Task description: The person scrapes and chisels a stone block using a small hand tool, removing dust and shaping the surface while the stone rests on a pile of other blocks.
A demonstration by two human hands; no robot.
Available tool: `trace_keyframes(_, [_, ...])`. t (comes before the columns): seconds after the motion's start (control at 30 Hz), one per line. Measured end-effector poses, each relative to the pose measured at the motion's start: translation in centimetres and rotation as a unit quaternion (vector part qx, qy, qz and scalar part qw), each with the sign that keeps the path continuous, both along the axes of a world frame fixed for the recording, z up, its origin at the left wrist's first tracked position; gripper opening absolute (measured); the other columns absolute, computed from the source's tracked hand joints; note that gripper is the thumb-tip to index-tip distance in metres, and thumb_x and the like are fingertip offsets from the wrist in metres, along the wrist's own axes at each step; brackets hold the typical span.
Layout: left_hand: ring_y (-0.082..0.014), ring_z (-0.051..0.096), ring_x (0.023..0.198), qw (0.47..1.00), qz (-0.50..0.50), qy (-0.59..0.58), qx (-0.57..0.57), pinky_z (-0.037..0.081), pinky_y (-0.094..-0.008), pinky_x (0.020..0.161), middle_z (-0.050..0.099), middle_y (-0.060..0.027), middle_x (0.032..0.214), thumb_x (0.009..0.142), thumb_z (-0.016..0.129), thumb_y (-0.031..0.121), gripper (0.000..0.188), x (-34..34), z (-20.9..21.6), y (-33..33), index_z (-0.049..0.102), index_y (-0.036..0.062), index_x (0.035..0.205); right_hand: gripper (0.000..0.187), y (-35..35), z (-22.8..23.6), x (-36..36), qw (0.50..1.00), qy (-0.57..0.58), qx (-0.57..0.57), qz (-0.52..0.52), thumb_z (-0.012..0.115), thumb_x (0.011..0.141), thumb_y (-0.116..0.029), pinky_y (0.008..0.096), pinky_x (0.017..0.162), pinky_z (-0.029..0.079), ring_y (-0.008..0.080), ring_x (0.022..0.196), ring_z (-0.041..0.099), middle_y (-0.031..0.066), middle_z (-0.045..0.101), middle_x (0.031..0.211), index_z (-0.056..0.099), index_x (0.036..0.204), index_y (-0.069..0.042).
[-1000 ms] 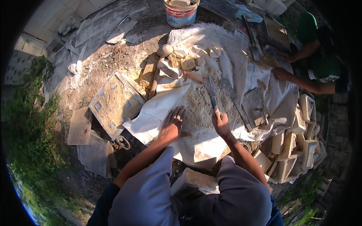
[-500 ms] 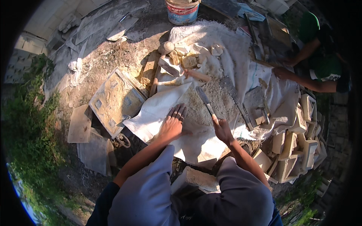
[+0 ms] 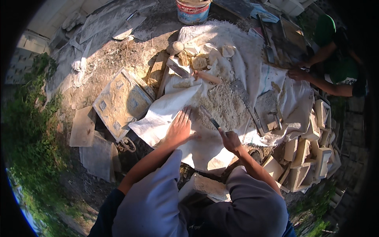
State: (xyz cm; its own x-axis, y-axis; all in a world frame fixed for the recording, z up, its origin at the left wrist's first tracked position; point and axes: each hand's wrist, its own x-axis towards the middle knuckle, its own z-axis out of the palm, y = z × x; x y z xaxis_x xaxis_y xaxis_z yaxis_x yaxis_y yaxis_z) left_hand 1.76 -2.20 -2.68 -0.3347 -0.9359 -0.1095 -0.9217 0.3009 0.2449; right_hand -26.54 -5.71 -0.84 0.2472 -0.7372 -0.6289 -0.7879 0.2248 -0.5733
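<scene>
Left palm flat on the sheet, right fist on the knife, right at the powder pile.

Far left there's a flat carved stone slab [image 3: 121, 103] lying in the dirt, just beside the white sheet [image 3: 166, 114]. Your left hand [image 3: 179, 129] is spread open on that sheet, fingers flat, gripping nothing, right at the edge of the pale powder pile [image 3: 225, 104]. Your right hand [image 3: 231, 141] has a closed grip on a dark-handled knife [image 3: 210, 118], blade angled up-left into the powder. Further right, cut stone blocks [image 3: 306, 158] are stacked up, and another person's hands [image 3: 298, 73] are on the sheet's far corner. A bucket [image 3: 193, 11] sits up top.
</scene>
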Motion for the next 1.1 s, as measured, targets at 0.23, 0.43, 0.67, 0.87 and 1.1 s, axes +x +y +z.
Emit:
trace_keyframes(0.23, [-0.0395, 0.029, 0.157, 0.998, -0.003, 0.013, -0.054, 0.023, -0.0499, 0.13, 0.037, -0.0315, 0.162, 0.083, 0.066, 0.074, 0.117, 0.6, -0.8, 0.3, 0.039, -0.019, 0.149, 0.078, 2.0, 0.5, -0.9, 0.993, -0.098, -0.062, -0.012, 0.044, 0.109, -0.059, 0.057, 0.075, 0.045, 0.0553, 0.079, 0.06, 0.0377, 0.06, 0.078, 0.063, 0.076, 0.009])
trace_keyframes(0.43, [-0.04, 0.025, 0.158, 1.0, 0.005, 0.015, -0.001, 0.02, -0.0509, 0.13, 0.028, -0.0313, 0.167, 0.081, 0.064, 0.079, 0.125, 0.1, -0.2, -0.5, 0.032, -0.0166, 0.155, 0.087, -0.4, 1.0, -2.3, 0.993, 0.07, 0.066, 0.062, 0.043, 0.105, -0.068, 0.057, 0.086, 0.051, 0.0574, 0.09, 0.067, 0.0395, 0.067, 0.083, 0.07, 0.079, 0.01])
trace_keyframes(0.67, [-0.035, 0.01, 0.163, 0.995, 0.032, 0.065, 0.067, 0.01, -0.0502, 0.132, 0.023, -0.0254, 0.171, 0.083, 0.054, 0.086, 0.126, 0.1, -0.2, 0.2, 0.029, -0.0087, 0.161, 0.075, -5.0, 9.9, -8.4, 0.977, 0.112, -0.04, 0.175, 0.045, 0.108, -0.061, 0.0599, 0.074, 0.053, 0.0485, 0.077, 0.07, 0.0291, 0.069, 0.075, 0.071, 0.078, 0.004])
trace_keyframes(0.87, [-0.0357, 0.021, 0.159, 0.999, 0.006, 0.052, 0.013, 0.016, -0.0497, 0.131, 0.038, -0.0212, 0.164, 0.096, 0.056, 0.067, 0.087, -0.2, -0.7, -0.1, 0.054, -0.0036, 0.147, 0.08, -6.7, 11.9, -9.8, 0.961, 0.214, -0.049, 0.167, 0.047, 0.104, -0.067, 0.0574, 0.079, 0.056, 0.0481, 0.079, 0.071, 0.029, 0.071, 0.079, 0.072, 0.079, 0.005])
trace_keyframes(1.1, [-0.0361, 0.051, 0.135, 0.993, 0.05, 0.098, -0.033, 0.04, -0.0489, 0.117, 0.061, -0.0155, 0.139, 0.098, 0.067, 0.028, 0.036, -0.7, -0.7, -2.1, 0.072, 0.007, 0.127, 0.071, -4.3, 5.2, -11.6, 0.971, 0.164, 0.002, 0.171, 0.05, 0.102, -0.068, 0.0536, 0.081, 0.056, 0.0464, 0.088, 0.072, 0.0252, 0.074, 0.086, 0.076, 0.088, -0.003])
